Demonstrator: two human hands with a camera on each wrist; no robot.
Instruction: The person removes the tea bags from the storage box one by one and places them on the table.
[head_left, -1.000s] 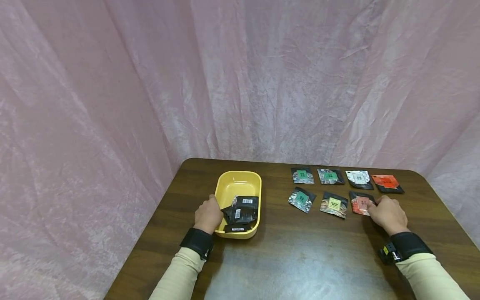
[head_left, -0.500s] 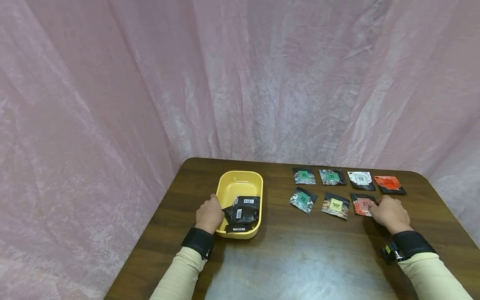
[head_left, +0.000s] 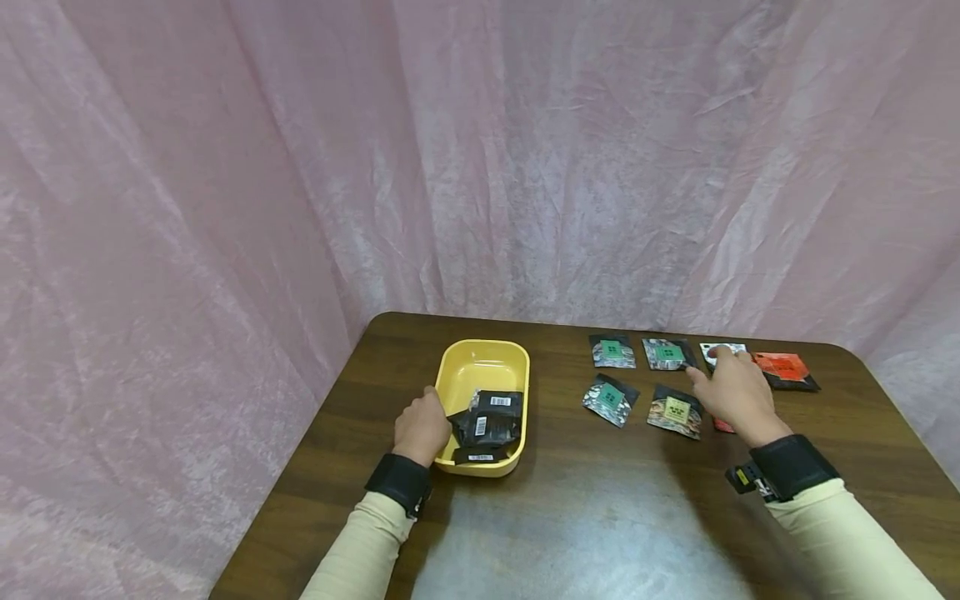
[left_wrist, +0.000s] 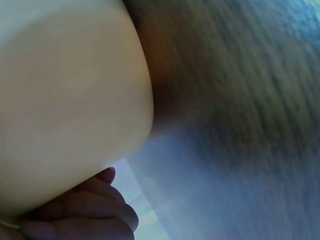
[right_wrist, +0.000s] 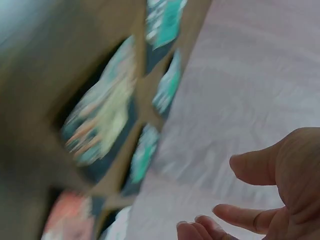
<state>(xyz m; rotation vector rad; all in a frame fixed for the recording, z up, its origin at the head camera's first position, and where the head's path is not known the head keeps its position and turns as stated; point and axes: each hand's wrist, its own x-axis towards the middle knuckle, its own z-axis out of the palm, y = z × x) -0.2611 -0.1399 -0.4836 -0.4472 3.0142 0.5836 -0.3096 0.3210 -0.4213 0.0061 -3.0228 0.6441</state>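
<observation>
Flat, colourfully printed packets [head_left: 610, 400] lie in two rough rows on a dark brown wooden tabletop [head_left: 585, 517], to the right of a yellow tray [head_left: 444, 371]. The back row has two green-labelled packets, a white packet [head_left: 724, 345] and an orange packet [head_left: 783, 367]. The front row has another green label, a yellow-labelled packet [head_left: 676, 412] and a red packet [head_left: 722, 426] mostly hidden by the right hand [head_left: 737, 393].

That hand hangs over the right part of the rows, thumb and fingers spread apart, pinching nothing. The left hand [head_left: 422, 427] grips the tray's left side, its fingers curled at the rim.

Inside the tray, black packets [head_left: 498, 430] with white barcode labels lie overlapping toward the near end; the far end shows bare yellow floor. Their exact number cannot be told.

The step in hand appears to be arranging or choosing among the laid-out packets. Handling one next would call for lowering the right fingertips onto it, while the left hand steadies the tray.
</observation>
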